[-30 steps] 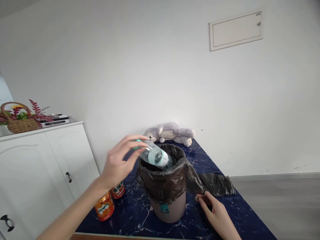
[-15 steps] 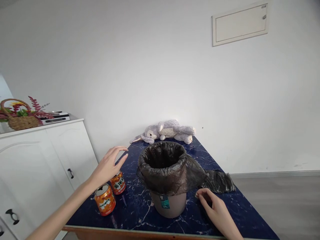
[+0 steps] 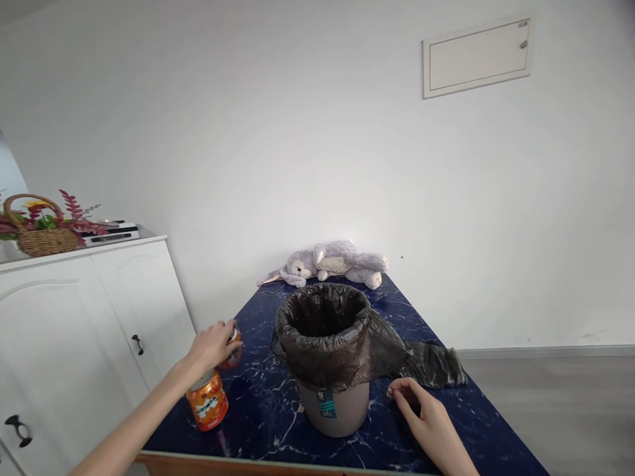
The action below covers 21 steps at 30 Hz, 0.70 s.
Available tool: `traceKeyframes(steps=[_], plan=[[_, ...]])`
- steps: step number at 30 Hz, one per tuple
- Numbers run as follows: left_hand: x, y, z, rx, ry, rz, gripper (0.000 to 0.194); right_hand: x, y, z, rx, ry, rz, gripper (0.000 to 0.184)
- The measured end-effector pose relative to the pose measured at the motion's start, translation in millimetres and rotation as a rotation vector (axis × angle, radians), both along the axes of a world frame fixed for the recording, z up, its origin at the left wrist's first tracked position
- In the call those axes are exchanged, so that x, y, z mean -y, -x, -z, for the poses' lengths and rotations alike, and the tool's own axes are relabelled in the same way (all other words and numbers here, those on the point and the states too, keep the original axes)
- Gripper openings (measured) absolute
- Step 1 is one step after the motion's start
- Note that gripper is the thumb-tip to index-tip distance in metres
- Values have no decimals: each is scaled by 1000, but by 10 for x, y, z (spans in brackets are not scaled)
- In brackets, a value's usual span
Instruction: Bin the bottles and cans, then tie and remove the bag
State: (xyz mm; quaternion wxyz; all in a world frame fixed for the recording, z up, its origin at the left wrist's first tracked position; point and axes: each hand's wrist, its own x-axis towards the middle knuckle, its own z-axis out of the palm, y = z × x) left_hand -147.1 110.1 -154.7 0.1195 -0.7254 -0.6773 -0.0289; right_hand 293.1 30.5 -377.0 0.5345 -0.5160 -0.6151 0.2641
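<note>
Blue-marbled tabletop (image 3: 268, 413): rear orange can (image 3: 233, 357), lower left, blurred, gripped by palm-down left hand (image 3: 212, 346); right hand (image 3: 421, 418), lower right, curled, contents unclear.

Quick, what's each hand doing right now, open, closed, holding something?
Left hand: closed around the farther orange can.
Right hand: loosely curled beside the bin; whether it holds anything cannot be told.
</note>
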Motion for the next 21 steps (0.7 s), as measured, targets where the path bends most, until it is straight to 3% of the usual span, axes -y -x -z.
traceKeyframes(steps=[2, 5, 8, 11, 15, 18, 21], plan=[[113, -243, -243, 9, -225, 54, 54, 6, 0, -12, 2, 0, -2, 38], [349, -715, -661, 127, -562, 293, 56, 11, 2, -22, -5, -18, 12, 38], [565, -1162, -896, 275, -620, 463, 52, 8, 6, -23, -14, -29, 17, 39], [666, -1434, -856, 303, -438, 585, 55, 4, 8, -20, -9, -10, 7, 40], [706, -1520, -667, 236, -223, 661, 59, -1, 9, -11, -7, 0, -4, 38], [742, -1396, -618, 241, -247, 588, 54, -1, 7, -6, -7, 15, -12, 38], [730, -1035, -577, 241, -274, 414, 57, 3, 6, -6, -7, 43, -21, 38]])
